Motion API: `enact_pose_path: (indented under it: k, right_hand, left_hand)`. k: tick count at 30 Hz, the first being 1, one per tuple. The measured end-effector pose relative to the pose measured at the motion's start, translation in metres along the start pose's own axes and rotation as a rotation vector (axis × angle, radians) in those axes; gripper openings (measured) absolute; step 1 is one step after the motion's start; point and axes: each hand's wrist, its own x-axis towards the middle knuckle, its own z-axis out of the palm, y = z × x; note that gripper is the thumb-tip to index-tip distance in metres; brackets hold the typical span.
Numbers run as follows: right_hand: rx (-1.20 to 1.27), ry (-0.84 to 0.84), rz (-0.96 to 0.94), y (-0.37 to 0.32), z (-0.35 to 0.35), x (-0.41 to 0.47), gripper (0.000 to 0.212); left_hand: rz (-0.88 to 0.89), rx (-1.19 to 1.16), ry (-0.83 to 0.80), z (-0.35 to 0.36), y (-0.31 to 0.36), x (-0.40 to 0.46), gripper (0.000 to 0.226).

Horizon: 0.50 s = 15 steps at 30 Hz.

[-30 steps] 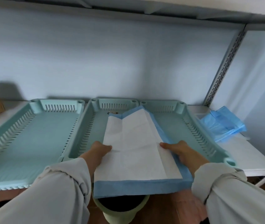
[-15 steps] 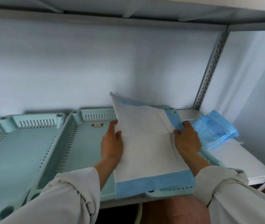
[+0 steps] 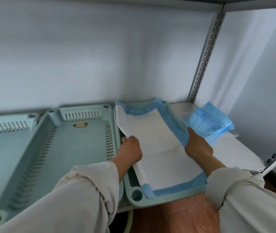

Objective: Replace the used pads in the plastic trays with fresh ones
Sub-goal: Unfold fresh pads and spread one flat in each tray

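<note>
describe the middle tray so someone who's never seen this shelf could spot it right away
On the white metal shelf three pale green plastic trays sit side by side against the wall. The middle tray lies directly left of the one where both hands are spreading a white, blue-edged pad. It holds no pad, and unlike its neighbours it has a small label on its floor near the back wall.

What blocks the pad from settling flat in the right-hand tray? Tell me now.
Nothing visible does. The pad already lies in the right tray, with the left hand and right hand at its side edges; its edges curl up the walls.
</note>
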Motion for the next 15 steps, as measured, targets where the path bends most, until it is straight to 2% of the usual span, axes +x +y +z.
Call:
enact_pose_path:
  k: [3, 6, 8, 10, 12, 13, 15]
  right_hand:
    - [-0.037, 0.053, 0.007, 0.003, 0.004, -0.01, 0.055]
    - [-0.042, 0.096, 0.025, 0.01, -0.003, -0.012, 0.046]
    - [-0.065, 0.042, 0.008, 0.013, -0.008, -0.015, 0.047]
    - [-0.106, -0.055, -0.029, 0.015, -0.01, -0.019, 0.056]
    - [-0.136, -0.046, -0.052, 0.015, -0.009, -0.025, 0.056]
    - [-0.144, -0.02, -0.055, 0.015, -0.009, -0.026, 0.053]
    - [-0.168, 0.024, -0.038, 0.014, -0.009, -0.028, 0.047]
  left_hand:
    - [-0.003, 0.03, -0.025, 0.0, 0.002, -0.001, 0.049]
    - [0.004, -0.038, -0.02, -0.003, -0.003, 0.0, 0.039]
    - [0.007, -0.051, -0.039, -0.004, -0.006, -0.001, 0.039]
    - [0.05, 0.004, -0.035, -0.003, -0.005, -0.005, 0.051]
    - [0.141, 0.167, 0.052, 0.003, -0.003, -0.01, 0.068]
    - [0.201, 0.297, 0.092, 0.006, -0.003, -0.012, 0.07]
    - [0.239, 0.549, 0.067, 0.011, -0.007, -0.012, 0.064]
